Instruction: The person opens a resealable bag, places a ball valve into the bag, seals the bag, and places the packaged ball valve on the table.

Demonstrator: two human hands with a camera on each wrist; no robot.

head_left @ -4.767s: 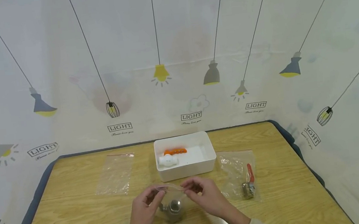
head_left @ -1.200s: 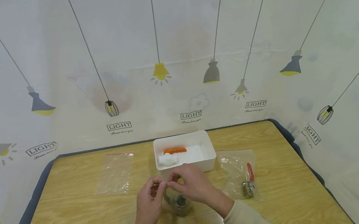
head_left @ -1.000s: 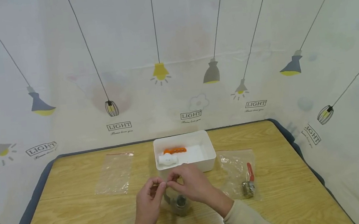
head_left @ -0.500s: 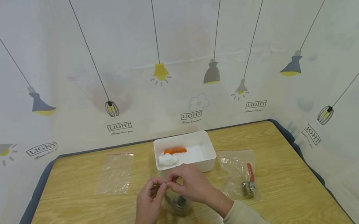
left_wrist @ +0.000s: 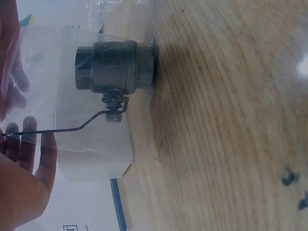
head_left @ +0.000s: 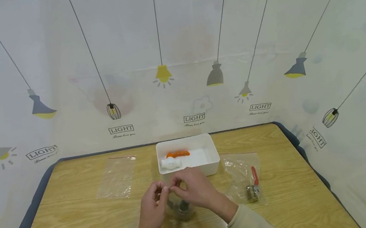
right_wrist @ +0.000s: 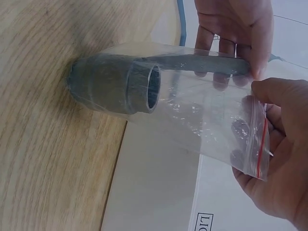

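A clear zip bag (right_wrist: 207,120) with a red line at its top holds a dark metal ball valve (left_wrist: 113,67). The valve's bottom end is at the wooden table, and its lever rises toward the left fingers. My left hand (head_left: 151,208) pinches one top corner of the bag. Beside it, my right hand (head_left: 196,187) pinches the bag's zip edge between thumb and fingers, so both thumbs nearly meet. In the head view the hands partly cover the bag.
Behind the hands stands a white bin (head_left: 206,168) with an orange part (head_left: 178,154) and a white fitting (head_left: 171,163) inside. A flat clear bag (head_left: 117,178) lies left. To the right, another bag (head_left: 235,170) contains a red-handled valve (head_left: 253,192).
Compared with several seconds ago, my right hand has moved left along the bag's top to meet my left hand, and the bagged valve has turned. Over the last second both hands barely move.
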